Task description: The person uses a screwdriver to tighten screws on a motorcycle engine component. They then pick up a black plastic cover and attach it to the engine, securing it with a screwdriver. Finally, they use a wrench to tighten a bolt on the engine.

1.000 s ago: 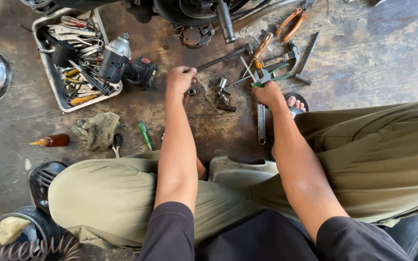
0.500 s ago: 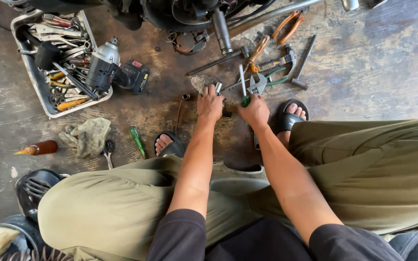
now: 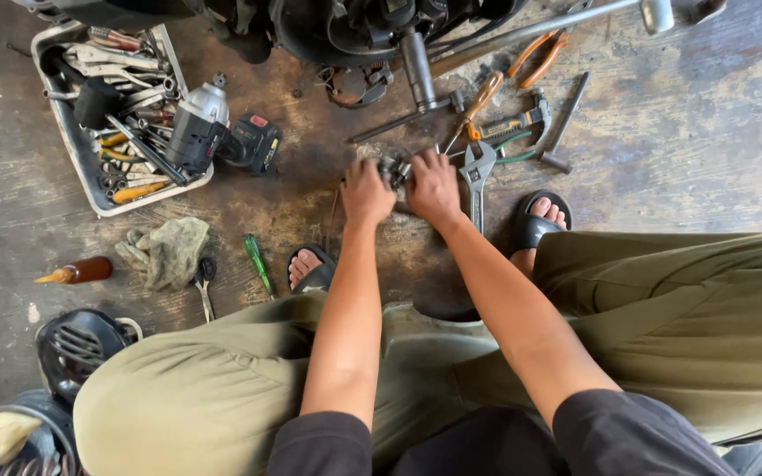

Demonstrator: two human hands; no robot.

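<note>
Beside tool-filled tray [image 3: 72, 150] — hands [image 3: 399, 187].

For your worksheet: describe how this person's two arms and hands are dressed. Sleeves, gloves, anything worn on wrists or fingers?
Both forearms are bare below short dark sleeves that end just above the elbows. The left hand and right hand are ungloved. No watch, bracelet or ring shows.
</note>
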